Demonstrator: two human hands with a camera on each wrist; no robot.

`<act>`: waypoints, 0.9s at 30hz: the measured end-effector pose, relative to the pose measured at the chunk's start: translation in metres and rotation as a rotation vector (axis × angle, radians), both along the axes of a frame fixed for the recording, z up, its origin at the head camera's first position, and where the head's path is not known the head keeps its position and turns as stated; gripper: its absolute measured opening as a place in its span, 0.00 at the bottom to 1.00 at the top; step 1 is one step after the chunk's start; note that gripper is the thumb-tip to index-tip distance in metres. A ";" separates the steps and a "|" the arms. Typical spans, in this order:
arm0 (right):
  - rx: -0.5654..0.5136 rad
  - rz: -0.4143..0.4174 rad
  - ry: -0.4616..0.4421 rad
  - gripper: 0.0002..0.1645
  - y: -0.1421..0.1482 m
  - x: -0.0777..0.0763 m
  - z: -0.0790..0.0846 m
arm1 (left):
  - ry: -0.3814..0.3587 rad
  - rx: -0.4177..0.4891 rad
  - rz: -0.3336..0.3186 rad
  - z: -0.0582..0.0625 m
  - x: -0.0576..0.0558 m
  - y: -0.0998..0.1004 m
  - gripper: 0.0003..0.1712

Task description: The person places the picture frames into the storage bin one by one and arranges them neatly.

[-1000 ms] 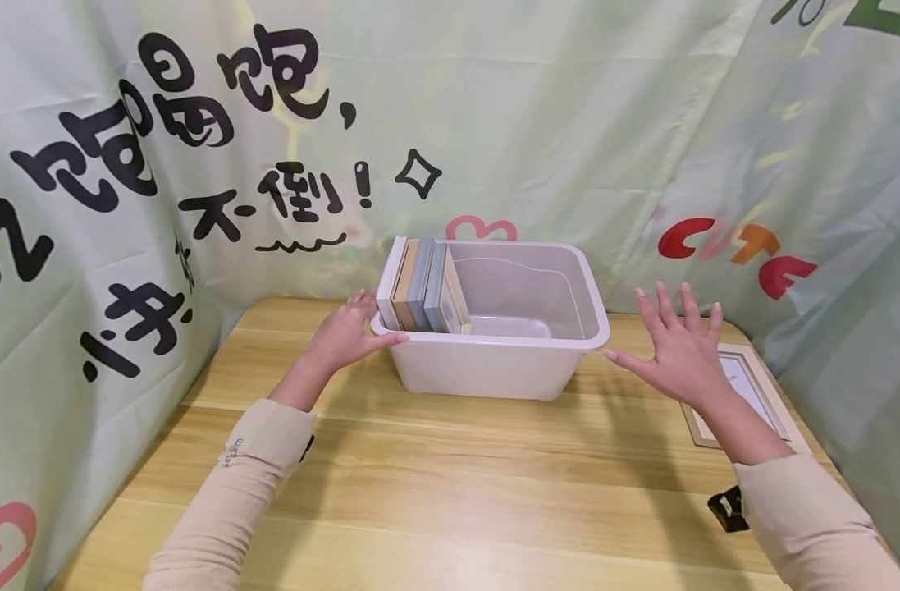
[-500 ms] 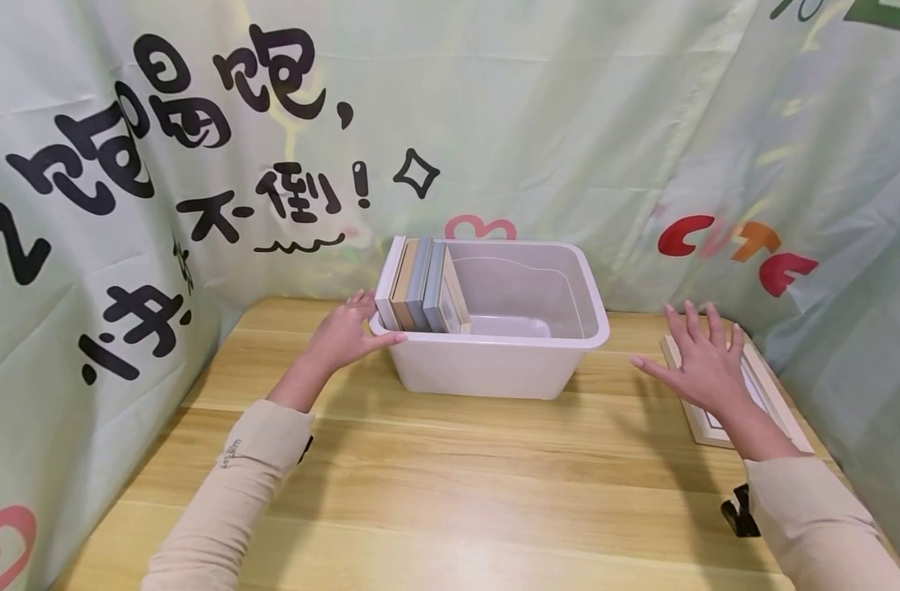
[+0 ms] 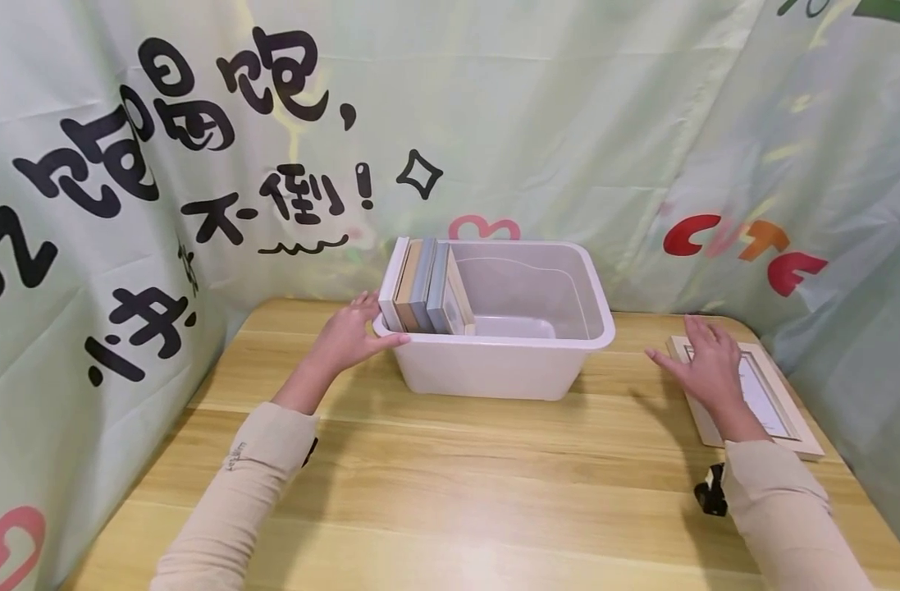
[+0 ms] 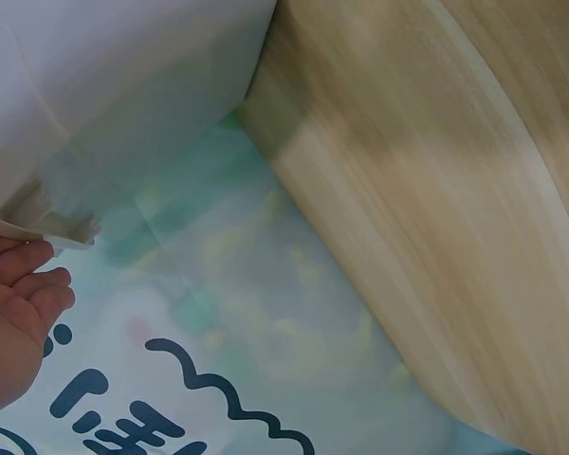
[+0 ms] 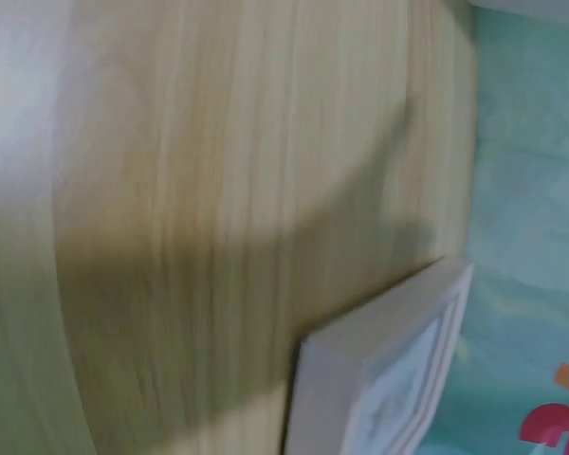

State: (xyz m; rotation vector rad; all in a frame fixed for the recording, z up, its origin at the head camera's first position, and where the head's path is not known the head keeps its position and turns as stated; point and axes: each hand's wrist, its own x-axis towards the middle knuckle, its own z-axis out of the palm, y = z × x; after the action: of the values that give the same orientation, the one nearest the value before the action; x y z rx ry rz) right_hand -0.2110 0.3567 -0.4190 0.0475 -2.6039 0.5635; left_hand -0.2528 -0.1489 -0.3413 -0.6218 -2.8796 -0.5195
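Note:
A pale plastic storage bin (image 3: pixel 494 368) stands at the back middle of the table. Several picture frames (image 3: pixel 429 287), white, tan, blue-grey and light wood, stand on edge along its left end. My left hand (image 3: pixel 344 338) grips the bin's left rim, thumb at the front corner; in the left wrist view its fingers (image 4: pixel 38 270) curl under the rim. Over on the right, a light wood picture frame (image 3: pixel 765 392) lies flat, face up. My right hand (image 3: pixel 710 369) hovers over its left part with fingers extended, holding nothing. The right wrist view shows that frame's edge (image 5: pixel 375 327).
The wooden table (image 3: pixel 479 484) stretches in front of the bin. A printed curtain (image 3: pixel 553 123) hangs close behind the table and along both sides. A small black clip-like piece (image 3: pixel 711 490) is at the right sleeve's cuff.
My right hand has moved right and down, from beside the bin to over the flat picture frame, its fingers drawing closer together. The left hand has stayed on the bin's rim.

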 end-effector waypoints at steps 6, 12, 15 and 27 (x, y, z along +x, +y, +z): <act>-0.070 -0.035 0.088 0.42 0.000 -0.006 -0.014 | -0.006 0.010 0.002 -0.002 0.000 -0.001 0.47; -0.112 -0.116 0.145 0.27 0.004 -0.006 -0.025 | 0.002 0.014 0.003 -0.002 -0.001 -0.002 0.48; -0.070 -0.147 0.064 0.26 0.008 -0.004 -0.027 | 0.001 0.012 0.006 -0.002 -0.001 -0.003 0.48; -0.087 -0.273 -0.367 0.29 0.019 0.005 -0.034 | -0.017 0.007 0.013 -0.001 -0.001 -0.002 0.48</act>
State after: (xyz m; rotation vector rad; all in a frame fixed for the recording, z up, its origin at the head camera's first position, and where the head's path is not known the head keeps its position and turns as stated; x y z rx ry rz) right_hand -0.2060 0.3759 -0.4529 -0.4748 -2.8624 0.6324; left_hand -0.2542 -0.1514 -0.3421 -0.5998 -2.8944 -0.5359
